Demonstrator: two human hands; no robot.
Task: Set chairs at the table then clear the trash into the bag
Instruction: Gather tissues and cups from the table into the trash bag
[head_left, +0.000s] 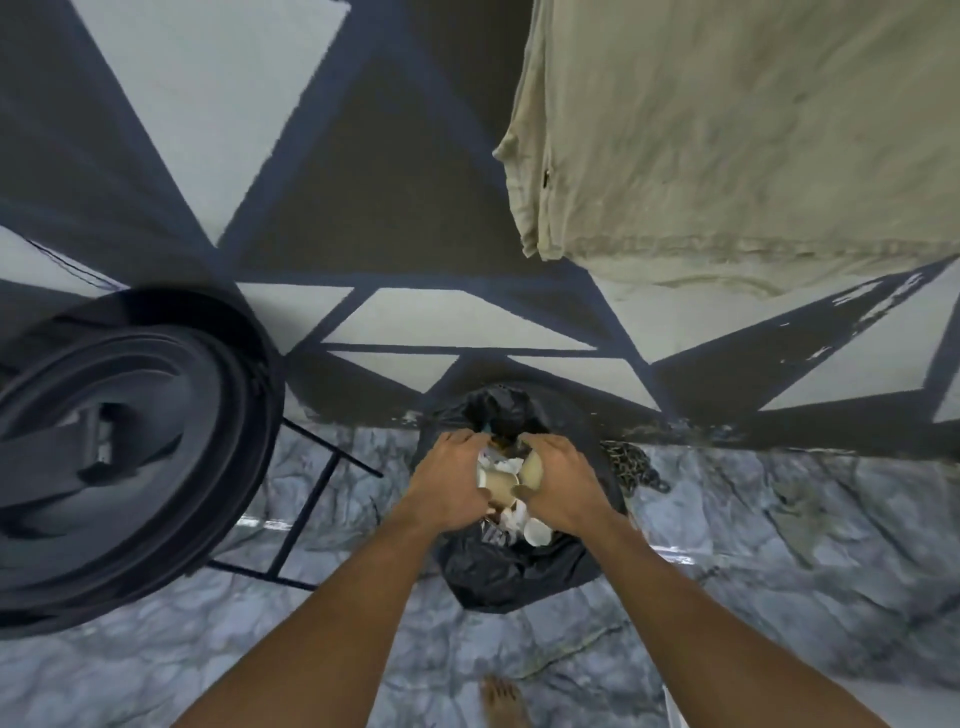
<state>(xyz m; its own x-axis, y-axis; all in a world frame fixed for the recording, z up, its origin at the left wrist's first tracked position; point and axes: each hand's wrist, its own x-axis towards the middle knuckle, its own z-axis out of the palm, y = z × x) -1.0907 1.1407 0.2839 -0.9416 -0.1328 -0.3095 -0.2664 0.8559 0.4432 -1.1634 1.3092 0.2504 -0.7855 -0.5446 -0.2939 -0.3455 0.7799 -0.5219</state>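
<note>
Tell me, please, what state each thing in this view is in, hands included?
black bag: on the floor, mouth open, partly filled.
trash: cups and paper scraps, bunched between both hands at the bag's mouth.
left hand: grips the trash.
right hand: grips the trash.
round black chair: upright on the floor, apart from the bag.
beige cloth: hanging.
chain: heaped on the floor beside the bag.

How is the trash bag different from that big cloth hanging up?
The trash bag is black and shiny; the cloth is beige and dull. The bag sits crumpled on the floor; the cloth hangs spread out, higher up. Both are soft and wrinkly.
</note>
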